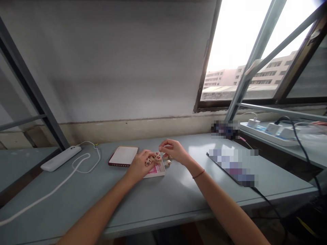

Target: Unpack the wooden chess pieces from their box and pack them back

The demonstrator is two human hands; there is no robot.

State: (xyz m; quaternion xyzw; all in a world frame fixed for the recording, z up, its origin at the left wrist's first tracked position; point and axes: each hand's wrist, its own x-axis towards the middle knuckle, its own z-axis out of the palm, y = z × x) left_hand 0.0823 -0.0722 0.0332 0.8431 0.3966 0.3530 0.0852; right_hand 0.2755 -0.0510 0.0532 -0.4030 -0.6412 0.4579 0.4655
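Note:
A small white box with pink print inside lies on the table, with several round wooden xiangqi pieces bunched at its far side. My left hand curls over the box's left side, its fingers and thumb closed round some of these pieces. Just right of the box, my right hand hovers with fingertips drawn together in a pinch; whatever is between them is too small to make out. Below it, a loose xiangqi piece rests on the table, and more sit partly hidden behind the hand.
Left of the box lies a white box lid with a dark red edge. A white power strip and its cable run along the table's left. Toward the right is a blurred flat object. Another power strip with plugs stands beyond.

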